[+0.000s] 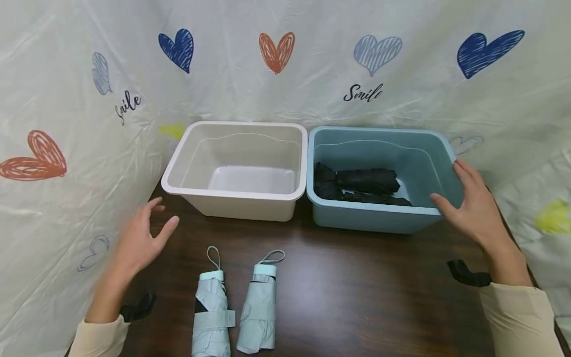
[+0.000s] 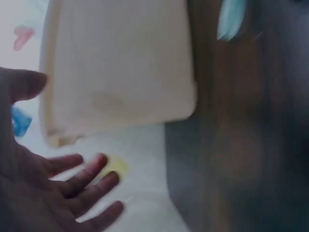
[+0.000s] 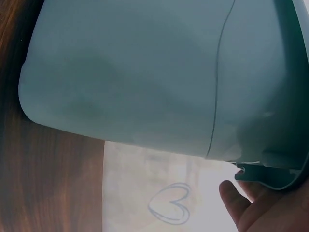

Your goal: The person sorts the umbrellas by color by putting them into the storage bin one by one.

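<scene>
My left hand [image 1: 140,240] hovers just left of the beige bin [image 1: 236,208], thumb and fingers spread and holding nothing. In the left wrist view, its spread fingers are apart from that bin's blurred side. My right hand [image 1: 479,213] is at the right end of the blue bin [image 1: 366,218], thumb by the front corner and fingers along the right rim. In the right wrist view its fingers lie beside the rim; how firmly they touch is hidden. Dark folded umbrellas [image 1: 368,181] lie inside the blue bin.
Two folded pale-green umbrellas, a left one [image 1: 211,317] and a right one [image 1: 258,312], lie on the dark wooden table [image 1: 357,292] in front of the bins. A white sheet [image 1: 312,59] printed with hearts hangs behind and at the sides.
</scene>
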The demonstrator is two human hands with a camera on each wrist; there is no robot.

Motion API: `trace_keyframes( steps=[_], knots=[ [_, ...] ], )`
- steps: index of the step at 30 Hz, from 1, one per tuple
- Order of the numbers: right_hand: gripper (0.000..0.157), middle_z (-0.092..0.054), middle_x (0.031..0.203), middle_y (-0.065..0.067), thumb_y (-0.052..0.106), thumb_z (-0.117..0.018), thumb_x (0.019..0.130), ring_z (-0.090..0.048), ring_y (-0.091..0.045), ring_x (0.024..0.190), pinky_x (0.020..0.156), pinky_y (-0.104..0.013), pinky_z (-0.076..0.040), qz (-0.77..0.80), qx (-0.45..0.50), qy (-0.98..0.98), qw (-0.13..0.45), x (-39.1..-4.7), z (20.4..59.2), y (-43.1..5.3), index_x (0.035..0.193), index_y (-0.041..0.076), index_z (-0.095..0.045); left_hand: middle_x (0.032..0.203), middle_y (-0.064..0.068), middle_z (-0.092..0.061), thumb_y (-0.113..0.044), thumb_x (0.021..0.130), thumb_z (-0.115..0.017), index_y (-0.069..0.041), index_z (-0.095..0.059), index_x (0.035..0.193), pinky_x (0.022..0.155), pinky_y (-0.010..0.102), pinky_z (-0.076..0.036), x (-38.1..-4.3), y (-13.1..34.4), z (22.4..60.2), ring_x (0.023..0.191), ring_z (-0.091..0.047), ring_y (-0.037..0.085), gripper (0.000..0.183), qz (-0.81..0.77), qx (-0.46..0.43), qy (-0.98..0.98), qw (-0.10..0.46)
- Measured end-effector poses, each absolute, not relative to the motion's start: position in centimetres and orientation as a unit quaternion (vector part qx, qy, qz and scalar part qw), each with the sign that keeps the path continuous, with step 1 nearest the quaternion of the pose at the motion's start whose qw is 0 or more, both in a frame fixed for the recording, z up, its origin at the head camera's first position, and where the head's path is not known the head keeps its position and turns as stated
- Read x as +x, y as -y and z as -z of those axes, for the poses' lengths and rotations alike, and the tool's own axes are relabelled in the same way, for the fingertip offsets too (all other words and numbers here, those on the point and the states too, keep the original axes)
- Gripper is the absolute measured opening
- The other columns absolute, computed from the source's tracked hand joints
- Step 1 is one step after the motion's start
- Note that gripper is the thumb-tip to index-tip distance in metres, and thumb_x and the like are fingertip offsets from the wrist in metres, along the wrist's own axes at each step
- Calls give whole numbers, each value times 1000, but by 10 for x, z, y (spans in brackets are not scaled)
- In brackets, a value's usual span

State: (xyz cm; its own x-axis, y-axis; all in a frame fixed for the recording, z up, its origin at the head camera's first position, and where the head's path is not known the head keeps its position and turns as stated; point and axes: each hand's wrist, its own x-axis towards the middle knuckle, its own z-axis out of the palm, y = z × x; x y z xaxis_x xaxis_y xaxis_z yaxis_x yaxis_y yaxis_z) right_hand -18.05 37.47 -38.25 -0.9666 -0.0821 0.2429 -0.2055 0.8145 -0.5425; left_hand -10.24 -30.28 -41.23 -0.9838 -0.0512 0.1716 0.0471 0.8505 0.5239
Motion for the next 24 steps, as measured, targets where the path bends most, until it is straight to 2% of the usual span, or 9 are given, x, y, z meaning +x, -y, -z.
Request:
trace_keyframes(
  steps=[3,8,11,13,17,21,24],
  knots=[
    [85,-19,175,-27,31,-63,100,-27,-63,151,117,-83,-20,-298,77,945,110,-181,382,-375,168,3,-21,138,30,-61,-52,104,-60,4,-34,159,97,68,-48,-88,289,424,126,-59,50,83,259,22,965,26],
    [84,-20,174,-26,29,-61,98,-29,-64,149,117,-84,-21,-299,72,945,115,-181,383,-375,168,2,-22,139,29,-62,-67,101,-54,4,-30,159,91,64,-56,-64,267,441,125,-64,46,94,250,54,964,-72],
    [85,-18,175,-27,28,-59,98,-26,-64,151,116,-84,-21,-290,65,949,110,-179,383,-377,168,3,-20,137,26,-63,-73,99,-53,3,-22,161,81,52,-59,-52,255,453,109,-70,38,103,261,81,954,-123],
    [84,-17,175,-27,26,-58,98,-26,-63,152,116,-85,-21,-286,62,950,109,-177,381,-379,169,2,-19,135,24,-64,-75,97,-53,3,-17,161,74,43,-57,-47,248,461,99,-71,30,107,271,97,946,-147],
    [84,-16,176,-27,25,-57,97,-25,-64,152,115,-85,-21,-287,59,950,108,-174,380,-381,168,2,-18,132,21,-65,-75,96,-56,3,-17,160,67,35,-52,-41,236,468,88,-68,20,108,290,114,936,-165],
    [84,-18,175,-27,23,-57,96,-26,-63,152,115,-85,-22,-290,61,949,112,-177,382,-377,168,2,-20,128,19,-66,-71,94,-63,0,-18,157,67,34,-50,-28,225,466,84,-65,18,105,306,135,928,-167],
    [83,-19,174,-28,22,-57,96,-28,-63,150,114,-85,-23,-292,64,947,115,-180,385,-375,168,1,-21,130,18,-66,-70,91,-69,-1,-20,156,70,37,-53,-17,218,467,87,-67,19,107,307,148,925,-168]
  ],
)
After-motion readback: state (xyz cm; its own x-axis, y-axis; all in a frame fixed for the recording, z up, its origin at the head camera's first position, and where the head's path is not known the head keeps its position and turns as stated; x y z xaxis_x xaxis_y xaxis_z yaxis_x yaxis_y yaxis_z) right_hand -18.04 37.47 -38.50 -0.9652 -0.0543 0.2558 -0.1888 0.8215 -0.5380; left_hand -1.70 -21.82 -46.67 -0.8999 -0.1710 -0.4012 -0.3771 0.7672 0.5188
